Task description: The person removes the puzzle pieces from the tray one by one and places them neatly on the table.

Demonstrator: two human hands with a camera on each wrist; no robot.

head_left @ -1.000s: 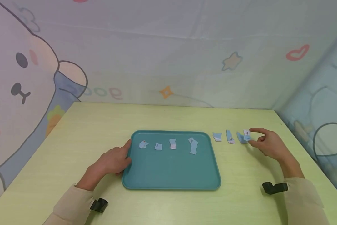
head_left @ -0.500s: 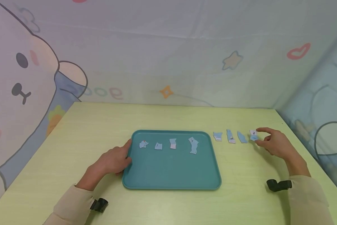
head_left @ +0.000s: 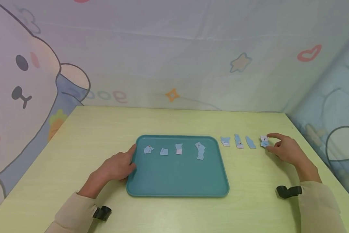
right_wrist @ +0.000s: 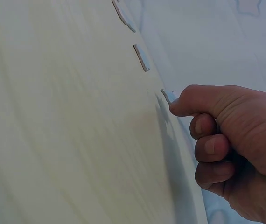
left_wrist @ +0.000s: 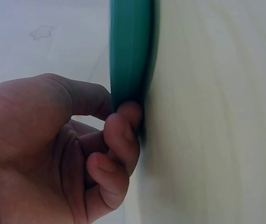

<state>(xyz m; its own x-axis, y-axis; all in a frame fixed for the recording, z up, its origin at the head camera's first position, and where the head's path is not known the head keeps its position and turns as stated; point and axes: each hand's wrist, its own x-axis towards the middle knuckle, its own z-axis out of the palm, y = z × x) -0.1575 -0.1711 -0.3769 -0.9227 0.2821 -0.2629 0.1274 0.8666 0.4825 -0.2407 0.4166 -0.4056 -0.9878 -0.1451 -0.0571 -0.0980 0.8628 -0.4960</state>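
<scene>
A teal tray (head_left: 177,179) lies on the table, its left rim held by my left hand (head_left: 117,165). In the left wrist view the fingers (left_wrist: 121,133) curl against the tray's edge (left_wrist: 130,51). My right hand (head_left: 288,149) pinches a white and light-blue jigsaw puzzle piece (head_left: 264,141) between thumb and index finger, close over the table. The right wrist view shows the thumb (right_wrist: 182,106) at this piece (right_wrist: 167,96), the other fingers curled in. To its left lie a narrow blue piece (head_left: 250,142), a longer piece (head_left: 238,141) and a blue-white piece (head_left: 225,141).
Along the tray's upper part sit several more pieces: an irregular one (head_left: 148,149), a small one (head_left: 164,151), a blue and pink one (head_left: 178,149) and a long one (head_left: 200,151). The pale wooden table (head_left: 110,123) ends at a printed cloth (head_left: 151,64) behind.
My right hand has moved right with its puzzle piece, away from the narrow blue piece it overlapped. The piece has since turned slightly and shifted a bit further right. My left hand stays put.
</scene>
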